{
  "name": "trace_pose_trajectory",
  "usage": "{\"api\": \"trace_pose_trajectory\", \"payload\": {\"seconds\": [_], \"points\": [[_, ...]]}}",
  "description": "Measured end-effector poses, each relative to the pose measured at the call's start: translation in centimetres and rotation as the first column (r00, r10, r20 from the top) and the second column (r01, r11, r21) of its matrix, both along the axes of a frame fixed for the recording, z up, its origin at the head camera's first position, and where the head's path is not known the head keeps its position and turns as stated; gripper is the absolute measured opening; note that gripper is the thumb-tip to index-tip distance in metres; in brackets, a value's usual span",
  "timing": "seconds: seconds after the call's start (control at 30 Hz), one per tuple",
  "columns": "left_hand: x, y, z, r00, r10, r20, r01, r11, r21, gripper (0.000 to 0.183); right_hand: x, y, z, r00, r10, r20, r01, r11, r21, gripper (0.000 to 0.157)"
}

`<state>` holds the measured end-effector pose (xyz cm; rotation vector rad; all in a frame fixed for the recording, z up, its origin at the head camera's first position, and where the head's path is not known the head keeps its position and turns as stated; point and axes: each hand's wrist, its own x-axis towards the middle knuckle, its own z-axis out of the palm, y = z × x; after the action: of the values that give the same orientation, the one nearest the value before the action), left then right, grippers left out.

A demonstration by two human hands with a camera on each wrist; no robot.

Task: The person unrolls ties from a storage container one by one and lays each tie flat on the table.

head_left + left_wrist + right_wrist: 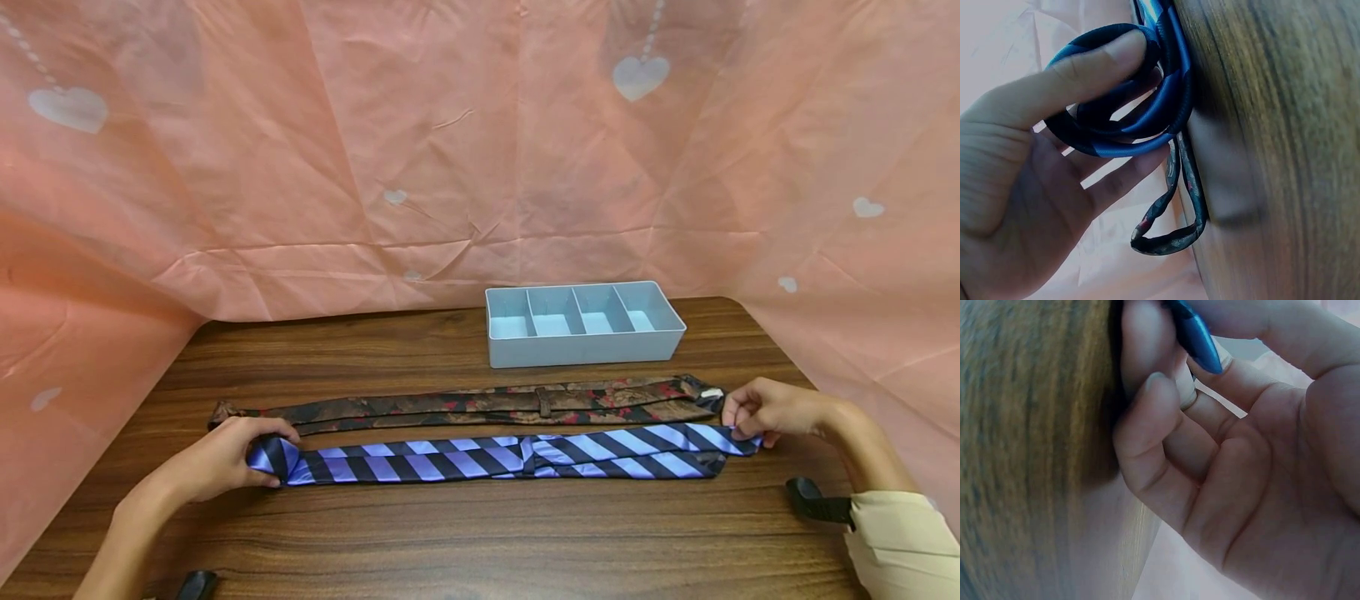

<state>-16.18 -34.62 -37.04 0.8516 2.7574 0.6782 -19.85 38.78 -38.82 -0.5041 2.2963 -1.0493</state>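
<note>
A blue and black striped necktie (pixel 450 460) lies stretched across the table, folded so that two layers show. Its left end is rolled into a loop, which my left hand (pixel 217 458) grips between thumb and fingers; the left wrist view shows the rolled striped tie (pixel 1116 140) under the thumb. At the other end, my right hand (pixel 780 412) pinches the tie's tip, and a bit of blue tip (pixel 1200 340) shows between those fingers in the right wrist view. Just behind lies a brown floral necktie (pixel 465 406), also folded lengthwise, its right end near my right hand.
A light blue box (pixel 585 350) with several compartments stands at the back of the wooden table (pixel 480 533). Peach cloth (pixel 420 150) with pale hearts hangs behind and along both sides. Black straps (pixel 817 502) show near the wrists.
</note>
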Motion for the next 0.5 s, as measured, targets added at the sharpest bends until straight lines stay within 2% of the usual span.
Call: {"api": "trace_pose_trajectory", "payload": {"seconds": [0.23,0.5], "points": [[0.19,0.19,-0.05,1.000,-0.014,-0.016,0.014,1.000,0.024,0.047,0.00,-0.06,0.05,1.000,0.007,-0.007,-0.007,1.000,-0.010,0.004],[0.08,0.28,-0.14,0.990,-0.052,-0.129,0.052,0.999,-0.006,0.037,-0.05,-0.02,0.19,1.000,0.012,-0.013,-0.012,1.000,-0.014,0.006]]}}
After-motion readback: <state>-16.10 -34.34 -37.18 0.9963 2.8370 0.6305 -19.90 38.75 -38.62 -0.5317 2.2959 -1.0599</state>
